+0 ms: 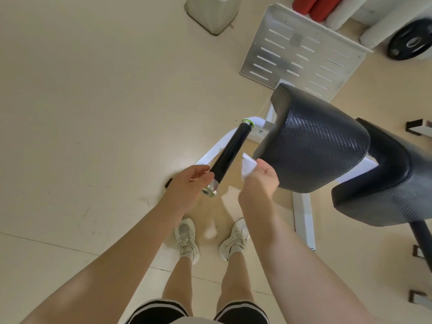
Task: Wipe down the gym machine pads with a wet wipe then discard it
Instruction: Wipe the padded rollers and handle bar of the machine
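Beside handle (pixel 230 152) | right hand (pixel 263 180) pinches wipe (pixel 248 166) at pad (pixel 311 141) edge | left hand (pixel 187 187) fingers relaxed

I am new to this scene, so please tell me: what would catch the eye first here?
The large black pad at centre right stands out. Beside it, the right hand pinches a white wipe, and the left hand touches the black handle.
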Demonstrator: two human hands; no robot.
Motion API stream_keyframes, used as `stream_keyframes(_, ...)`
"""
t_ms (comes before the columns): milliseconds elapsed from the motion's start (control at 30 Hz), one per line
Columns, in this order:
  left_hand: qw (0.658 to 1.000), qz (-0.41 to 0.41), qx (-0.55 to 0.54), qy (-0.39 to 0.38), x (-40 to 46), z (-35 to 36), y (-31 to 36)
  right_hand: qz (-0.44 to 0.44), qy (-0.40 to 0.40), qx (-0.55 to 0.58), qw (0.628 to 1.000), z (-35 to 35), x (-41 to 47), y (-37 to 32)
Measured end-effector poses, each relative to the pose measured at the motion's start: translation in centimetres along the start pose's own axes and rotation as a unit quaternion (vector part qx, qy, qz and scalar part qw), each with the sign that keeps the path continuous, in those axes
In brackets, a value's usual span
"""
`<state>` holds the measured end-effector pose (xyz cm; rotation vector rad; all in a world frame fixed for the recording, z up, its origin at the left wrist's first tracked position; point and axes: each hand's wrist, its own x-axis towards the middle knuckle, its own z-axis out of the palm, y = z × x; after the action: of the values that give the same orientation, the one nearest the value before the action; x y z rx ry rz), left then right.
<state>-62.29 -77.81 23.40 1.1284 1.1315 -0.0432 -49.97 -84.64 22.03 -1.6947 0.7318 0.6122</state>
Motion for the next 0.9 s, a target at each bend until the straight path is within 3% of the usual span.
stream_keyframes(33, 1.0, 0.009, 0.02, -0.004, 0.2, 0.0, 0.0, 0.08, -0.003, 0.033, 0.996, 1.1, 0.1, -0.1)
stream_keyframes(100, 0.999, 0.022, 0.034, -0.01, 0.4, -0.1, 0.0, 0.131, -0.01, -0.005, 0.991, 2.3, 0.6, 0.1)
stream_keyframes(133, 0.999, 0.027, 0.037, -0.012, 0.5, -0.1, 0.1, 0.168, -0.053, 0.051, 0.983, 2.8, 0.8, 0.0)
stream_keyframes(267, 0.996, 0.042, 0.083, -0.003, 0.3, 0.0, 0.4, 0.142, -0.105, 0.053, 0.983, 1.9, 0.4, 0.4)
stream_keyframes(367, 0.992, 0.051, 0.112, 0.002, 0.0, 0.2, 0.9, 0.087, -0.187, -0.009, 0.978, -1.2, -0.9, 1.6)
stream_keyframes(533, 0.98, 0.053, 0.193, 0.016, -0.7, 0.6, 2.5, 0.084, -0.323, -0.081, 0.939, -6.7, -4.2, 0.8)
stream_keyframes(633, 0.972, 0.093, 0.213, 0.041, -2.5, 1.8, 4.3, 0.065, -0.339, -0.067, 0.936, -9.2, -5.3, -1.9)
stream_keyframes(767, 0.982, 0.095, 0.126, -0.1, -6.2, 5.9, 7.6, 0.014, -0.32, -0.022, 0.947, -13.4, -5.7, -4.8)
stream_keyframes(900, 0.961, 0.069, 0.174, -0.205, -8.8, 10.6, 9.2, -0.024, -0.306, 0.023, 0.951, -19.0, -5.7, -6.6)
